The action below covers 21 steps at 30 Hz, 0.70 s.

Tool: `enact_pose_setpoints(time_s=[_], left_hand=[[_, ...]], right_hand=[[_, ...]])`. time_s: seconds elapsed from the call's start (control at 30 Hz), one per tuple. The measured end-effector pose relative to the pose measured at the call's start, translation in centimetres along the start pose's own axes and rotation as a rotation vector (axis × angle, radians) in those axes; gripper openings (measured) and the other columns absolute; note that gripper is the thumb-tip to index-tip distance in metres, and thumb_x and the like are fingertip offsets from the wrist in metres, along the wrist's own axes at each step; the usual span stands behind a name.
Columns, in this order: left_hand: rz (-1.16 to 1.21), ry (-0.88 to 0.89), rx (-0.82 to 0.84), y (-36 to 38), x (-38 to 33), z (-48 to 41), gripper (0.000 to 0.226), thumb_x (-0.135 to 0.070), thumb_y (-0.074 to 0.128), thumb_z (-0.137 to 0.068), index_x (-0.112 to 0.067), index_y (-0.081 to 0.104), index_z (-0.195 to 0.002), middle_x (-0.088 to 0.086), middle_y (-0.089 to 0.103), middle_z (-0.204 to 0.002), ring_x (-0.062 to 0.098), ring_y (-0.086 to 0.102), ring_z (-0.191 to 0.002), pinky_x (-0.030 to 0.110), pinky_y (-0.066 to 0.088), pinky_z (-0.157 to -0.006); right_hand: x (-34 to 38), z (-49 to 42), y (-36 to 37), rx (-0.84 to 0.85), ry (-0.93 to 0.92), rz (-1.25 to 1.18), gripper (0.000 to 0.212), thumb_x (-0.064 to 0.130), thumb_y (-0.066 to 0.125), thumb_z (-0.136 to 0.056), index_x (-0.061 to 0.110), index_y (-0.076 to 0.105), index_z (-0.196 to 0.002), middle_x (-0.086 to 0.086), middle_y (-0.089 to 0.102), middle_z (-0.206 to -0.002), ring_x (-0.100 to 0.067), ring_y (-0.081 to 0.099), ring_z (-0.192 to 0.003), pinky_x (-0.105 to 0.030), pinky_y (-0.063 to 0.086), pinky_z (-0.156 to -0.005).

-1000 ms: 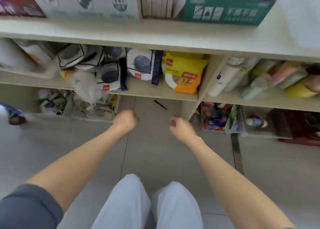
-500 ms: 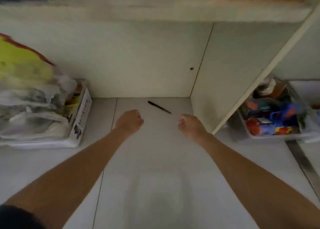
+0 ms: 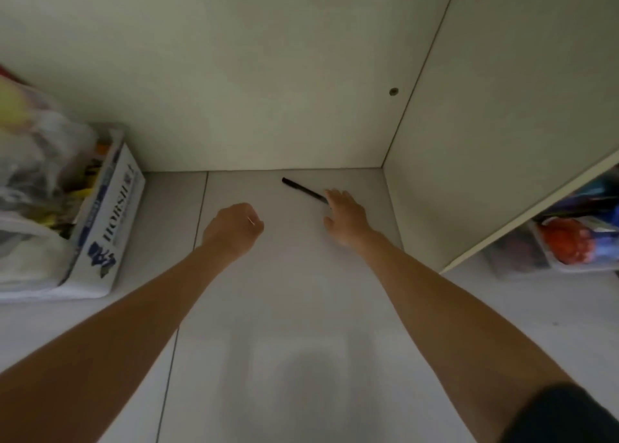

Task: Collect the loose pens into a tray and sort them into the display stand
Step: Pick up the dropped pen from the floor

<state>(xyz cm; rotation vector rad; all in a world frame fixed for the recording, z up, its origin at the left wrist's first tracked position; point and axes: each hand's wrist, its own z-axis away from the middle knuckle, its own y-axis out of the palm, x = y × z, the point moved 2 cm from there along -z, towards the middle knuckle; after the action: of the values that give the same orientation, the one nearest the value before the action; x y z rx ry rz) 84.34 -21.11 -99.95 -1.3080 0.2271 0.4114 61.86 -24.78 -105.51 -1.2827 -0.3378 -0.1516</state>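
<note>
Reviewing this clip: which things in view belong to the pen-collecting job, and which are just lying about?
Part of the job:
- black pen on the floor under the shelf
- right hand, fingers stretched to the pen's near end
- left hand, curled in a fist

Just lying about:
- cardboard box
- plastic bags
- clear bin of colourful items

No tray or display stand shows.

I am looking into the bottom bay of a cream shelving unit (image 3: 519,124) that stands directly on a pale tiled floor (image 3: 301,308), and it reads to me as a shop or its stockroom rather than a home. At the left a printed cardboard carton (image 3: 107,228) sits on the floor, crammed with goods in clear plastic bags (image 3: 37,161). At the right, under the neighbouring bay, a clear tub (image 3: 516,258) holds bright packaged items.
</note>
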Motion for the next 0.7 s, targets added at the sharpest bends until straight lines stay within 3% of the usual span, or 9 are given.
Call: enact_pose_setpoints(time_s=[0.07, 0.17, 0.27, 0.37, 0.47, 0.6, 0.63, 0.7], left_hand=[[-0.004, -0.006, -0.006, -0.1, 0.3, 0.1, 0.018, -0.032, 0.056, -0.097, -0.017, 0.065, -0.104, 0.006, 0.068, -0.105, 0.024, 0.064, -0.093, 0.036, 0.055, -0.083], [0.007, -0.002, -0.018, -0.2, 0.3, 0.2, 0.015, -0.032, 0.058, -0.096, -0.019, 0.064, -0.099, 0.006, 0.068, -0.105, 0.025, 0.064, -0.095, 0.038, 0.054, -0.086], [0.039, -0.007, -0.009, 0.0, -0.3, 0.3, 0.010, -0.032, 0.059, -0.096, -0.022, 0.062, -0.093, 0.004, 0.068, -0.100, 0.023, 0.065, -0.092, 0.037, 0.055, -0.084], [0.107, -0.021, 0.007, 0.6, -0.8, 0.8, 0.009, -0.031, 0.059, -0.096, -0.023, 0.062, -0.091, 0.004, 0.070, -0.094, 0.023, 0.066, -0.086, 0.036, 0.056, -0.079], [0.249, -0.021, -0.002, 1.1, -1.2, 1.4, 0.009, -0.027, 0.059, -0.096, -0.021, 0.065, -0.092, 0.006, 0.070, -0.096, 0.022, 0.067, -0.086, 0.032, 0.054, -0.074], [0.524, -0.098, 0.031, 1.2, -3.0, 2.6, 0.037, -0.034, 0.061, -0.097, -0.009, 0.064, -0.124, 0.015, 0.068, -0.116, 0.030, 0.064, -0.110, 0.045, 0.052, -0.098], [0.581, -0.108, 0.051, 1.1, -3.8, 3.2, 0.038, -0.035, 0.062, -0.096, -0.008, 0.064, -0.123, 0.016, 0.068, -0.115, 0.030, 0.064, -0.110, 0.047, 0.051, -0.098], [0.727, -0.101, 0.085, 0.6, -5.8, 5.2, 0.017, -0.023, 0.064, -0.096, -0.010, 0.067, -0.106, 0.016, 0.070, -0.106, 0.024, 0.067, -0.097, 0.040, 0.057, -0.087]], right_hand=[[0.0, -0.2, 1.1, -0.088, 0.000, -0.015, 0.051, 0.018, 0.046, -0.100, 0.012, 0.035, -0.150, -0.012, 0.043, -0.150, -0.031, 0.037, -0.137, -0.035, 0.031, -0.109], [-0.1, -0.2, 2.0, -0.277, 0.017, -0.080, 0.023, 0.010, 0.052, -0.096, 0.010, 0.067, -0.114, -0.011, 0.065, -0.112, -0.028, 0.055, -0.104, -0.029, 0.035, -0.078], [-0.1, -0.2, 1.8, -0.298, 0.070, -0.112, 0.013, 0.014, 0.057, -0.095, 0.005, 0.067, -0.095, -0.014, 0.063, -0.100, -0.028, 0.054, -0.097, -0.029, 0.034, -0.073], [-0.1, -0.1, 1.7, -0.247, 0.143, -0.207, 0.019, 0.016, 0.056, -0.096, 0.002, 0.069, -0.098, -0.015, 0.064, -0.102, -0.029, 0.059, -0.097, -0.028, 0.040, -0.075], [0.5, 1.8, 1.0, -0.243, 0.185, -0.483, 0.018, 0.015, 0.062, -0.092, 0.003, 0.073, -0.101, -0.011, 0.071, -0.098, -0.022, 0.065, -0.090, -0.026, 0.048, -0.077], [2.7, 6.9, -1.5, -0.177, 0.080, -0.764, 0.010, 0.009, 0.068, -0.088, 0.007, 0.074, -0.095, 0.001, 0.067, -0.081, -0.007, 0.058, -0.071, -0.010, 0.041, -0.062], [3.2, 8.2, -2.3, -0.118, 0.044, -0.783, 0.007, 0.009, 0.068, -0.088, 0.010, 0.074, -0.092, 0.004, 0.066, -0.077, -0.003, 0.057, -0.068, -0.006, 0.040, -0.060], [3.7, 10.7, -4.0, 0.002, -0.017, -0.741, 0.007, 0.010, 0.067, -0.089, 0.013, 0.073, -0.092, 0.009, 0.064, -0.076, 0.001, 0.057, -0.068, -0.006, 0.041, -0.062]])
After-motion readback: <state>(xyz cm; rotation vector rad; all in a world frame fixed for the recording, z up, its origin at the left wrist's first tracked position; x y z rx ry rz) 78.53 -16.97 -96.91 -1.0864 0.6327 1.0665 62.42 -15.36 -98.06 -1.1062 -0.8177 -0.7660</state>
